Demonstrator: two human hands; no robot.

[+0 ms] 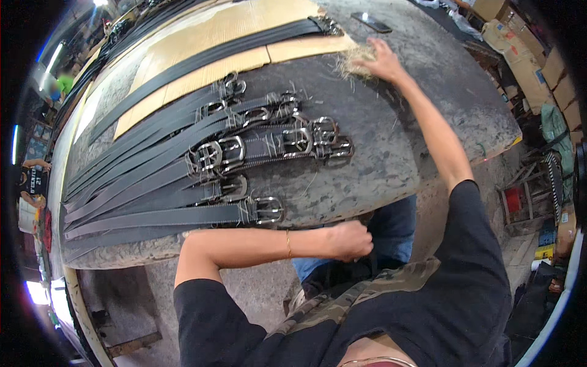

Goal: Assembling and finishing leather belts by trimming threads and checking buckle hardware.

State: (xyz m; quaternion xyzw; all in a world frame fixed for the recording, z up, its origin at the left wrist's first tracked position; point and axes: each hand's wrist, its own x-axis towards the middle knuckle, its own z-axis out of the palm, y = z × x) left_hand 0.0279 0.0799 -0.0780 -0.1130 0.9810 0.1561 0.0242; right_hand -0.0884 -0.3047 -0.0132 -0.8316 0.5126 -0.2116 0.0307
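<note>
Two hands are recorded in the head view. The right hand (381, 63) is held open, fingers spread, at a tangle of thin strands (353, 65). Buckled belts (208, 214) are laid left of the left hand (351, 240), which is curled closed; contents cannot be determined. Strand pick-up is judged in hand; a fine pinch is apparently required next.

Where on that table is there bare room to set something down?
The table shows a bare patch between the dark belts' buckle ends and the right forearm, and another beyond that forearm, toward the table's right edge. It's crowded on the left, where the belts fan out, and around the right hand, with straw-like fibres and a phone nearby.
</note>
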